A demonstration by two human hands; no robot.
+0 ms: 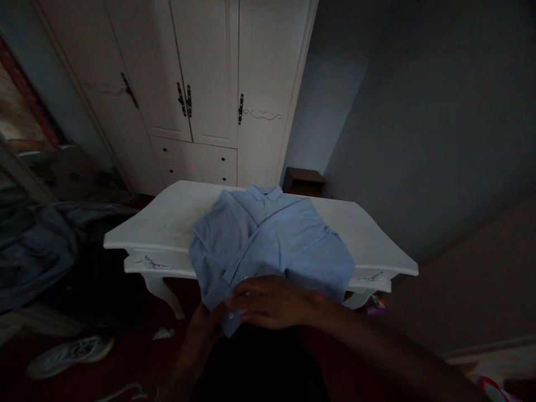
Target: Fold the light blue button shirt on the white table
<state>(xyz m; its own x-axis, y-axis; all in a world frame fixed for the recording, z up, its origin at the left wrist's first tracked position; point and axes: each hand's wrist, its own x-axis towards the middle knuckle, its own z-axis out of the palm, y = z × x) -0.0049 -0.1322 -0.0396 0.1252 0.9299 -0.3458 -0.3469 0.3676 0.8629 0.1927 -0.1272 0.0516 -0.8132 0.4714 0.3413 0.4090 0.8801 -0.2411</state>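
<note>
Pretty dim in here tbh, but there's a light blue shirt (268, 240) spread on a white table (167, 215), collar (264, 193) at the far side, lower part hanging over the near edge, a bit rumpled w/ folds running diagonally across the front. Both hands are at 1 cuff (216, 294), which is out past the table's near edge, just in front of the person. Left hand (200, 326) is lower & off to the side, fingers closed on the cuff's edge afaict, tho it's v dark there. Right hand (272, 304) comes in over the top, fingers bent & tips on the cuff; can't tell if they're actually pinching it or just resting. 1 pale button (231, 315) shows on the cuff b/w the hands. Bg stuff: big white wardrobe (209, 67) behind the table w/ 4 dark handles (240, 109) and small round knobs (223, 159) on the drawers, plus a little brown open-front box (305, 181) near the wall (439, 111). Over on the left there's a pile of grayish cloth (50, 240), and a light-colored shoe (69, 356) on the dark red floor (142, 363), w/ a crumpled white scrap (163, 333) nearby.
</note>
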